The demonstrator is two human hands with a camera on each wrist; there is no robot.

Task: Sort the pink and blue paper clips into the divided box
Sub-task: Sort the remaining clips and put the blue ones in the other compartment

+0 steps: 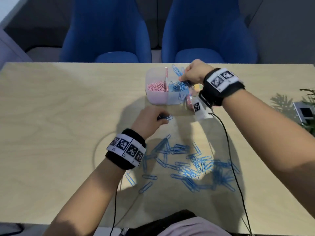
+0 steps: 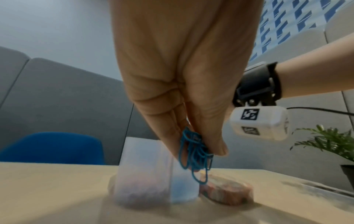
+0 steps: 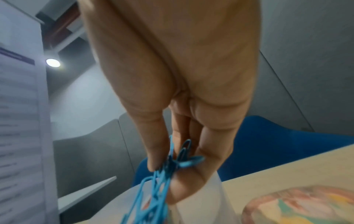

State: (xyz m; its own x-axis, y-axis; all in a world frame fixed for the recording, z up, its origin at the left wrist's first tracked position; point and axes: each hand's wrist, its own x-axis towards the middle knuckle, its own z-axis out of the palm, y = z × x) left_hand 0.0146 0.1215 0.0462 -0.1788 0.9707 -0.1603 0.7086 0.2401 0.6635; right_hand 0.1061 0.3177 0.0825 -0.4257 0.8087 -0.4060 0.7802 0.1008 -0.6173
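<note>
Over box [image 1: 163, 97] | right hand [image 1: 196, 74] fingers pinch blue clips [image 1: 180, 82] | left hand [image 1: 150, 120] pinches clips

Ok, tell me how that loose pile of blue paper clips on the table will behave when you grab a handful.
The blue paper clips lie overlapped and crossed, so they probably snag and lift in tangled clumps. The bunch pinched by the right hand dangles in a linked string, which suggests stragglers may drop. They look like thin wire, likely light and apt to slide on the smooth table.
</note>
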